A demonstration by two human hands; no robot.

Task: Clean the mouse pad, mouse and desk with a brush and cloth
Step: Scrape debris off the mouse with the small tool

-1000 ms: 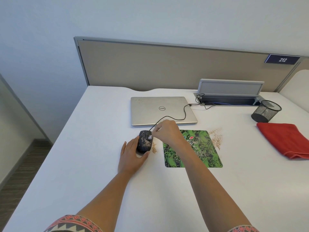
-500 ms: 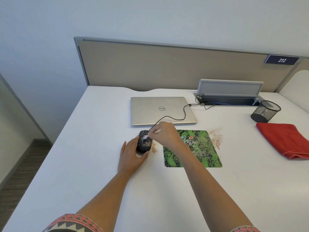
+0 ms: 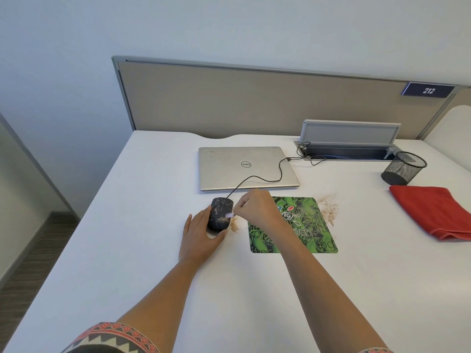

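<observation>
**A:** The fingers [image 3: 243, 205] of the right hand [image 3: 257, 208]: what have they got?

**B:** They pinch a small brush [image 3: 230, 214]. Its pale bristles sit on the right flank of the mouse [image 3: 218, 217].

**A:** And the left hand [image 3: 201, 235]?

**B:** It lies flat on the bench [image 3: 127, 250] with its fingers straight, resting against the mouse's left side. The thumb is at the mouse's near end.

**A:** Where is the mouse itself?

**B:** On the bare bench, just left of the green mouse pad [image 3: 313, 225] and not touching it. It is black and streaked with dust. Its cable [image 3: 254, 177] runs back over a closed silver laptop [image 3: 242, 154] to an open trough [image 3: 356, 155] at the far edge.

**A:** How does the surface look?

**B:** It is white. There is a little heap of sandy crumbs [image 3: 234, 225] between mouse and pad, and a wider scatter off the pad's far right corner. The right forearm crosses the pad's left part.

**A:** The cloth [image 3: 433, 212]?

**B:** It is red and folded, well apart at the right edge, with a black mesh cup [image 3: 404, 168] just beyond it.

**A:** The room?

**B:** A beige partition [image 3: 254, 98] in a grey frame backs the bench and carries a blue plate [image 3: 428, 90] reading 212. Above it is a pale wall [image 3: 229, 26]. At the left is a dark wood-grain floor [image 3: 33, 256].
</observation>
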